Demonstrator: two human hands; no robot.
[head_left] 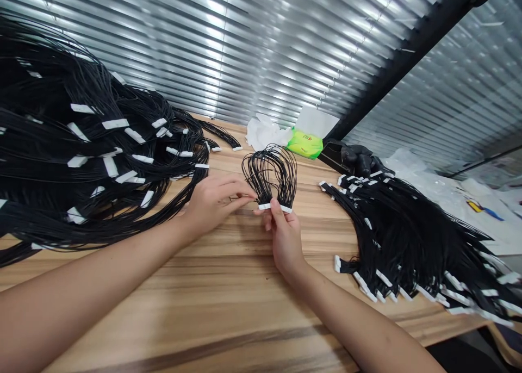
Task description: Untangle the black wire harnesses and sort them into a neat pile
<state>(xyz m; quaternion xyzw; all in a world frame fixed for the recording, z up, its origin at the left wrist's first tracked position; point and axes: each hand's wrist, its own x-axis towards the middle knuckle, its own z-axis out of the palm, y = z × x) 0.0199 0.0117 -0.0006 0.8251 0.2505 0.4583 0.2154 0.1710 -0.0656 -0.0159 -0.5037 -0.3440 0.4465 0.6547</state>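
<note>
My right hand (284, 237) is closed on a looped bundle of thin black wires (269, 172) with white connectors at both ends, held upright above the wooden table (228, 291). My left hand (214, 201) pinches at the left connector of the same bundle, fingertips pressed together. A large tangled pile of black wire harnesses with white connectors (81, 155) lies to the left. A flatter stack of similar harnesses (408, 242) lies to the right.
A green tissue pack (305, 143) with crumpled white tissue (265, 131) sits at the table's back edge under metal blinds. A black object (359, 156) lies beside it. Clear plastic bags (448, 188) lie at far right, past the table edge.
</note>
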